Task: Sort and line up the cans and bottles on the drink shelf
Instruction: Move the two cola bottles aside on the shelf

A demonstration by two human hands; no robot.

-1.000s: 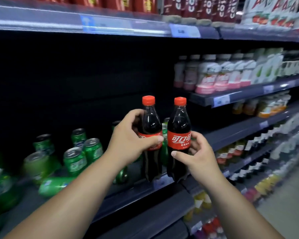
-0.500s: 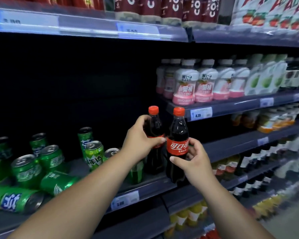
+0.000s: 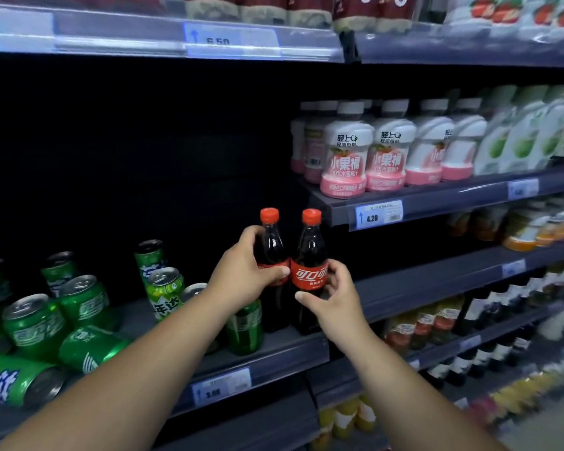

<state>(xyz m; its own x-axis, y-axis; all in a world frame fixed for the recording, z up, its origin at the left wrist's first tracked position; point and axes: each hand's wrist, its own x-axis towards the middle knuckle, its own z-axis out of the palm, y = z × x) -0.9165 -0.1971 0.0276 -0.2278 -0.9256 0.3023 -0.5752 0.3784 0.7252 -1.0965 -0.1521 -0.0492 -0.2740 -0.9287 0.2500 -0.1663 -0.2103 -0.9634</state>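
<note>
Two dark cola bottles with red caps and red labels stand side by side at the right end of the grey drink shelf (image 3: 290, 348). My left hand (image 3: 241, 275) wraps the left cola bottle (image 3: 272, 244) at its label. The right cola bottle (image 3: 310, 252) is held by my right hand (image 3: 334, 296), fingers curled around its lower label. Both bases rest on or just above the shelf. Several green cans (image 3: 85, 299) sit to the left, some upright, some lying on their sides.
A higher shelf to the right carries pink-and-white juice bottles (image 3: 345, 157) with a price tag (image 3: 378, 214) under them. Lower shelves on the right hold more bottles. The back of the can shelf is dark. An upper shelf edge (image 3: 176, 37) runs overhead.
Both hands have carried the two bottles further in and down toward the shelf. The camera view has shifted left and closer, showing more green cans.
</note>
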